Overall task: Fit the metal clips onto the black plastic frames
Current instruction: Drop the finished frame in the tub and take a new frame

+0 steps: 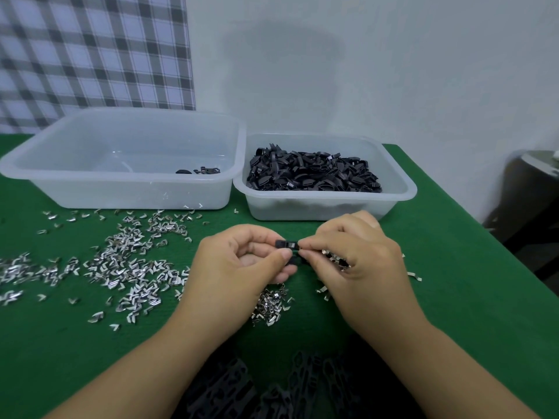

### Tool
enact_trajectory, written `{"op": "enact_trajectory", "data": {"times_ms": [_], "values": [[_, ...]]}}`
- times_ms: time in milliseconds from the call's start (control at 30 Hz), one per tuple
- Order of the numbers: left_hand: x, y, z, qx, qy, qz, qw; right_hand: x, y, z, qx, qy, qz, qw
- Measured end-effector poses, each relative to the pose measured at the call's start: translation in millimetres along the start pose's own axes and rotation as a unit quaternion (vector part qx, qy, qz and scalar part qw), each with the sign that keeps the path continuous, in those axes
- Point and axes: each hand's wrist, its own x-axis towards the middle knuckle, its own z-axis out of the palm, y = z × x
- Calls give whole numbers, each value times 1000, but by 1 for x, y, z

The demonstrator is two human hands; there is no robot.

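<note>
**A:** Where did everything sit?

**B:** On the green felt-covered tabletop (453, 267). At the back left stood the large translucent plastic tub (121, 192), with only a few dark pieces (198, 170) in its near right corner. Just beside it on the right, the smaller translucent plastic tub (317, 208) was heaped with loose black plastic frames (311, 172). Bent silver metal clips (133, 267) lay scattered across the left of the cloth, with a denser little pile (269, 303) below and between the hands.

**A:** And the hands themselves?

**B:** Close together above that pile. The left hand (236, 264) pinched one small black plastic frame (287, 244) between thumb and curled fingers. The right hand (357, 258) met the frame's right end with thumb and forefinger. Its other fingers curled round a clutch of spare clips (335, 258). Whether a clip was already between those fingertips I couldn't tell, because they hid it.

**A:** So how should the fitting have been done well?

**B:** My judgement is that the left hand needed to hold the frame steady by its sides, leaving bare the part that takes the clip. The right hand needed to present the clip square and press it straight on until it seated. A skewed push would likely have bent the clip or flicked it away. Cupping the spare clips loosely, not squeezing them, would have freed the two working fingers.
</note>
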Motion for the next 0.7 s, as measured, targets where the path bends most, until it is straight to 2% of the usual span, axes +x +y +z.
{"op": "enact_trajectory", "data": {"times_ms": [233, 400, 700], "values": [[0, -1, -1, 13, -13, 4, 1000, 1, 1, 1, 36, -13, -9, 999], [0, -2, -1, 7, -15, 2, 1000, 1, 1, 0, 78, -37, 25, 996], [2, -1, -2, -3, -22, 8, 1000, 2, 2, 1, 9, 20, -24, 999]]}}
